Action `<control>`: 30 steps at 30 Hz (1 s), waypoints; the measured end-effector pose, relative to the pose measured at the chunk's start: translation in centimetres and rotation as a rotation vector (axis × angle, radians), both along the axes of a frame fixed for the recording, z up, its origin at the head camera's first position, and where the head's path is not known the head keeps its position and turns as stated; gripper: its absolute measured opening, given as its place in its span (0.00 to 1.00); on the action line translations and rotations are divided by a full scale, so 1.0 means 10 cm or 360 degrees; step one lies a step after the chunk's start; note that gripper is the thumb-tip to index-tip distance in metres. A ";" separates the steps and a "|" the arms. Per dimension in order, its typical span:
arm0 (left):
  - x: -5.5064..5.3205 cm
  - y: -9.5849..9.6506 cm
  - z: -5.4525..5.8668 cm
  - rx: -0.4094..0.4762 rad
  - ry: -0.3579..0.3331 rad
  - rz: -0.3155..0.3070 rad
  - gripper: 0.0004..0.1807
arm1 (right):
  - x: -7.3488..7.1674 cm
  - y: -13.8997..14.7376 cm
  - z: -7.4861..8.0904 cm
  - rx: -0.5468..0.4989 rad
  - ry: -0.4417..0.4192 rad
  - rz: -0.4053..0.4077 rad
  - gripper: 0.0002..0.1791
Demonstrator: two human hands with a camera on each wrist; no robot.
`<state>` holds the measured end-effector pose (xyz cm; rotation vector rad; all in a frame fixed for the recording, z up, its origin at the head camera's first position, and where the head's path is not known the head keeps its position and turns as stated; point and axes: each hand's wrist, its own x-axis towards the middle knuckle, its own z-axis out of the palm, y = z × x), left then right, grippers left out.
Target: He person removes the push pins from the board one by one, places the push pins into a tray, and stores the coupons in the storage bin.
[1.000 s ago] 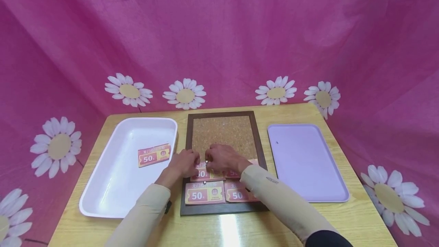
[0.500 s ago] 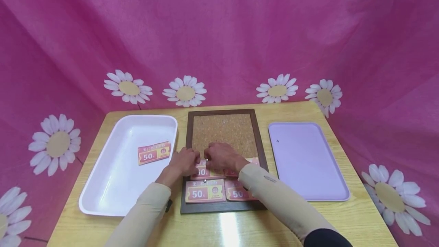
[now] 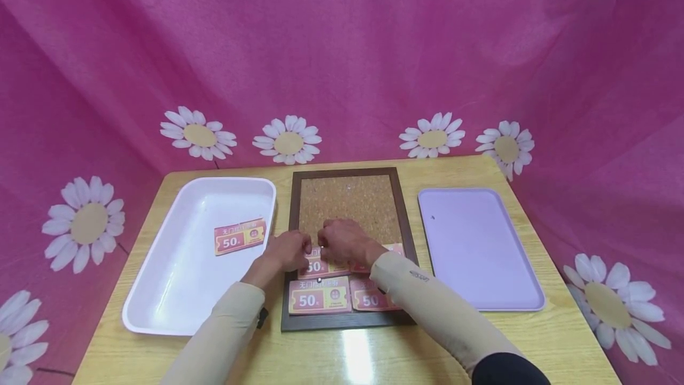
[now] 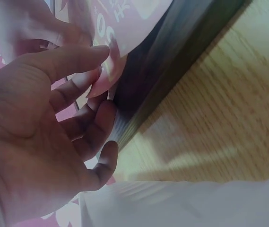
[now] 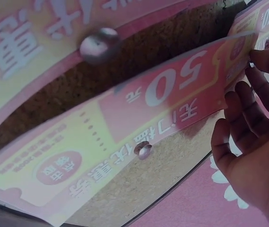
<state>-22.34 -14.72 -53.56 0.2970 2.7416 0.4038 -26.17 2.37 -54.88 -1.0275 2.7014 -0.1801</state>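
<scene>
A brown-framed corkboard (image 3: 350,201) lies on the table, its lower half covered by two rows of red and yellow 50 coupons. My left hand (image 3: 288,251) pinches the left end of the upper-left coupon (image 3: 314,267) between thumb and finger; in the left wrist view that coupon's corner (image 4: 107,81) bends up by the frame. Beside it, my right hand (image 3: 344,242) is over the same coupon's top edge, with a small shiny pushpin (image 5: 251,65) at its thumb and fingertip. Round metal pushpins hold neighbouring coupons, one pushpin (image 5: 143,149) on the coupon (image 5: 158,92) nearest the right wrist.
To the left stands a white tray (image 3: 160,290) with one loose coupon (image 3: 240,236) in it. At the right lies a flat lilac tray (image 3: 481,242) with a tiny dark speck. A pink curtain (image 3: 342,58) with daisies hangs behind the wooden table (image 3: 299,361).
Both hands stay at the upper-left coupon with almost no movement. The whole head view has shifted slightly upward.
</scene>
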 end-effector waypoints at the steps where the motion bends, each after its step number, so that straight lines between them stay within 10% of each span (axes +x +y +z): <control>1: 0.00 0.00 0.00 0.0015 -0.0012 0.0009 0.12 | 0.00 0.00 0.00 -0.0005 0.0010 0.0008 0.09; 30: 0.00 -0.02 -0.01 0.0093 -0.0126 0.0105 0.10 | -0.03 0.08 -0.12 -0.0144 0.0078 0.0081 0.07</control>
